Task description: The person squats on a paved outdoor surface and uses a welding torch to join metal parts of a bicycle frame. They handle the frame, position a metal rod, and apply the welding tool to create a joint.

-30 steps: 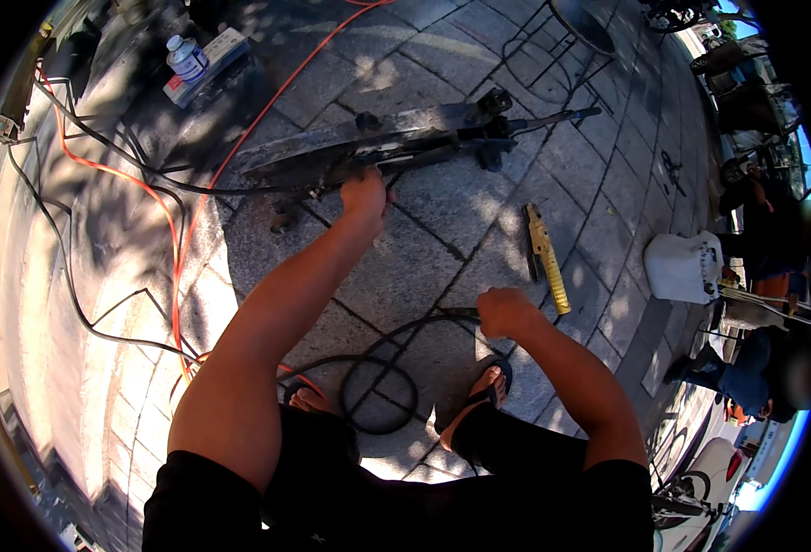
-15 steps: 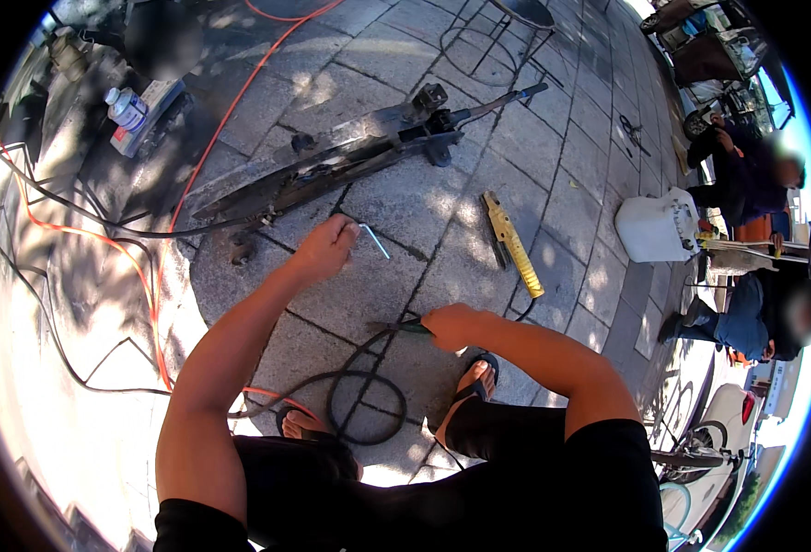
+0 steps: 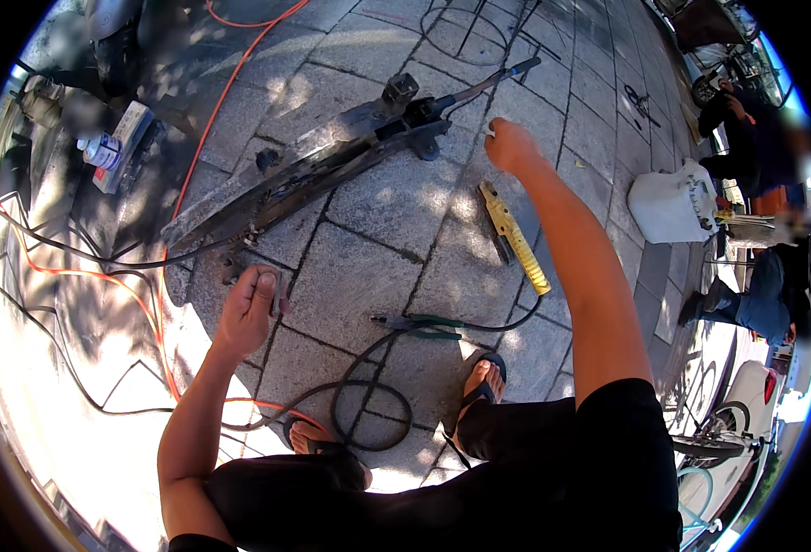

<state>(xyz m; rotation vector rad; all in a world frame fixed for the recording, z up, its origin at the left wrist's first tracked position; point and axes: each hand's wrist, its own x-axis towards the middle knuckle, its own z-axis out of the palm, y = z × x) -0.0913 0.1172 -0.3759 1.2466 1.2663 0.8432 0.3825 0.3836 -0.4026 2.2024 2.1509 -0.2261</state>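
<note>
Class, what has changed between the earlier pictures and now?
The right hand let go of the green-handled pliers, which now lie on the paving, and moved forward. The left hand moved back and leftward; the thin pale rod seen beside it half a second ago no longer shows. The yellow electrode holder and dark metal frame stayed on the paving.

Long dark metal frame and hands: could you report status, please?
Left hand curled, contents unclear. Right hand apart from frame. Frame lying on grey stone paving. Yellow ribbed-handled clamp beside right forearm.
</note>
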